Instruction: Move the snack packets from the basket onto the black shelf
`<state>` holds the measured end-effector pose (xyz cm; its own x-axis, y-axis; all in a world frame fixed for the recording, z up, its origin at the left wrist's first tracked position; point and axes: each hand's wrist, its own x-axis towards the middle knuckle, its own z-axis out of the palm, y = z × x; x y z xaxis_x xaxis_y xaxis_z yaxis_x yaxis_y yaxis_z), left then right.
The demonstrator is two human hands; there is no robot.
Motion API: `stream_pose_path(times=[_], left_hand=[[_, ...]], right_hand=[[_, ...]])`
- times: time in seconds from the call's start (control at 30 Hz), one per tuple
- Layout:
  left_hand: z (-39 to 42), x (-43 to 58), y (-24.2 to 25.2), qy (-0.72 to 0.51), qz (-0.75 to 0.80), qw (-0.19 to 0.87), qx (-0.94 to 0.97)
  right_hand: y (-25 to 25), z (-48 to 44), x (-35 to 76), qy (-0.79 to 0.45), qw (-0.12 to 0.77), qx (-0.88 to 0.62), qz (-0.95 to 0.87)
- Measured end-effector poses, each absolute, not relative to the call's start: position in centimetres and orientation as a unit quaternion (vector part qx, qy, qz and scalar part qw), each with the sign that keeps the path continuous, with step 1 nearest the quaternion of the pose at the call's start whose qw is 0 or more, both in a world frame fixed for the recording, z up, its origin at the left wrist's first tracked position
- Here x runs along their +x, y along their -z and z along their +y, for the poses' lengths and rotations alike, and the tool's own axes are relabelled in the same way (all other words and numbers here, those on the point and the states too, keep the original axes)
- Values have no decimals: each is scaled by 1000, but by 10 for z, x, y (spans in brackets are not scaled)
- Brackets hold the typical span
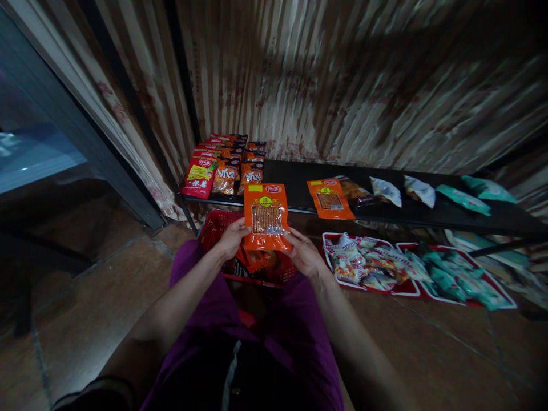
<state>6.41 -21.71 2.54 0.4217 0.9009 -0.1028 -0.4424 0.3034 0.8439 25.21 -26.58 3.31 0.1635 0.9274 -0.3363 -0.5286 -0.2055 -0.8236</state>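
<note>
An orange snack packet [266, 220] with a clear window is held upright between both hands, above a red basket [209, 225] that holds more orange packets. My left hand [233, 238] pinches its lower left edge. At the lower right edge, my right hand [303, 251] grips the same packet. On the black shelf [285, 171] just behind, another orange packet [330, 200] lies to the right. Red packets [200, 176] and small dark-orange packets [225, 177] stand in rows at the shelf's left end.
White packets [385, 191] and green packets [463, 200] lie spaced along the shelf's right part. Below it on the floor are a basket of white packets [362, 262] and a basket of green packets [462, 277]. A dark shelf post [183, 74] rises at the left.
</note>
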Motion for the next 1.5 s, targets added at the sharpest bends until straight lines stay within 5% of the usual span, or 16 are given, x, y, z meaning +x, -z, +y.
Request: stream_pose_path(times=[0.4, 0.6, 0.7, 1.0, 1.23, 1.37, 1.5], left_hand=[[-219, 68, -22, -442, 285, 762, 378], [-226, 69, -20, -451, 287, 748, 394], [-233, 73, -23, -448, 287, 740, 412], [-238, 81, -21, -443, 343, 630, 539], [-266, 100, -27, -365, 433, 398, 722], [-269, 98, -30, -349, 412, 378, 752], [-245, 82, -33, -469, 492, 361, 638]], right_hand=[[-12, -274, 249, -537, 600, -532, -262], [-14, -274, 250, -138, 488, -676, -535], [-19, -274, 243, -42, 420, -645, -637], [-23, -275, 214, -259, 412, -617, -619], [-19, -273, 207, -463, 562, -547, -412], [-14, -271, 216, -514, 641, -508, -260], [-19, -278, 230, -560, 643, -480, -205]])
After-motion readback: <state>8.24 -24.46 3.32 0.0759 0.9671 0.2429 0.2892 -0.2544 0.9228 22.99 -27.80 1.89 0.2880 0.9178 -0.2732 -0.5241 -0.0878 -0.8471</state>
